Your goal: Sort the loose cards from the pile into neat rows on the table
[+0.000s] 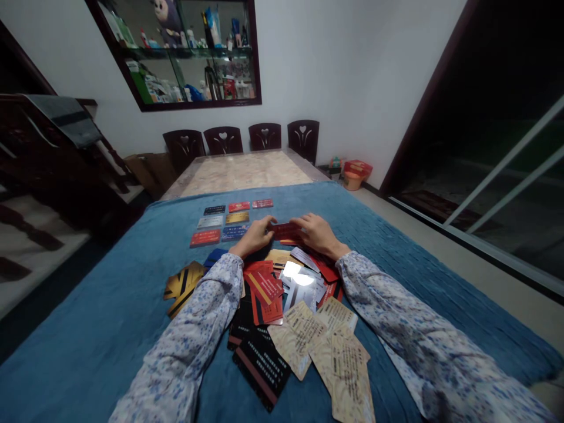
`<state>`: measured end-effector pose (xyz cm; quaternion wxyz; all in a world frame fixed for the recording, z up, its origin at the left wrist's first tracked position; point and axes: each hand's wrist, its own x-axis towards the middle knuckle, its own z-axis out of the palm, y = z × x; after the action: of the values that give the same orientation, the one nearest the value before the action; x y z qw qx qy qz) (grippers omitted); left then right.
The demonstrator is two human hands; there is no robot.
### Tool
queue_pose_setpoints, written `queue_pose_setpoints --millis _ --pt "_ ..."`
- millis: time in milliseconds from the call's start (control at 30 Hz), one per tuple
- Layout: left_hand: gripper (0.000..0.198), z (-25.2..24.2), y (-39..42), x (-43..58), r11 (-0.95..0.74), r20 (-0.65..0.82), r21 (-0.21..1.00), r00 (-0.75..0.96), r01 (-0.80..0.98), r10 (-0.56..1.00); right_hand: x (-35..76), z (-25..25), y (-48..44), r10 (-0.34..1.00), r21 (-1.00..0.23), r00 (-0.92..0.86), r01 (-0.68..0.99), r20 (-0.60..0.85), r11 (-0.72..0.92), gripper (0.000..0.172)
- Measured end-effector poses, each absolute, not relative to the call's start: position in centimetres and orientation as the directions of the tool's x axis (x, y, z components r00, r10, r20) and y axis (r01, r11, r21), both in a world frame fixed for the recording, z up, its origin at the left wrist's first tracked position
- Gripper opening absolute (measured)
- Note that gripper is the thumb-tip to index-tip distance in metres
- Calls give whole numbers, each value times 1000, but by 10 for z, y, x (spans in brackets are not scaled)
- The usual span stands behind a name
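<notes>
A dark red card (pixel 285 230) is held level between my left hand (pixel 259 235) and my right hand (pixel 318 234), the fingers of each closed on one end. Just under its lower edge an orange card (pixel 288 241) shows in part. Beyond my left hand, several cards lie in rows, among them a gold card (pixel 237 218) and a red card (pixel 205 237). Nearer, between my forearms, is a loose overlapping pile with red cards (pixel 265 285), silver cards (pixel 303 291), black cards (pixel 262 365) and beige patterned cards (pixel 351 376). Gold cards (pixel 184 280) stick out beside my left sleeve.
The blue cloth (pixel 132 282) covers the near part of the table, and the bare patterned tabletop (pixel 251 169) shows farther off. Dark chairs (pixel 264 137) line its far end. A red and orange bucket (pixel 356 174) stands on the floor at the back right.
</notes>
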<state>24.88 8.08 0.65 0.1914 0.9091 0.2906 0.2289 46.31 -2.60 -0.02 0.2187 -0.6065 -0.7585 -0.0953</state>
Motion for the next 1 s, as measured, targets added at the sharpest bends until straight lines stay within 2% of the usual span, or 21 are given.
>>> queue_pose_setpoints --millis 167,400,633,1000 --pt "33 4 77 248 -769 337 456 713 447 615 460 -2 -27 902 -109 -127 976 412 188 47" --pt "34 3 74 248 -781 318 421 731 461 603 453 3 -31 932 -115 -43 989 361 90 44" --pt "43 -1 74 250 -759 266 490 755 430 599 452 6 -31 949 -120 -58 988 309 100 48" --pt "44 -5 78 250 -768 288 484 753 419 592 457 10 -29 967 -107 -61 990 246 89 55"
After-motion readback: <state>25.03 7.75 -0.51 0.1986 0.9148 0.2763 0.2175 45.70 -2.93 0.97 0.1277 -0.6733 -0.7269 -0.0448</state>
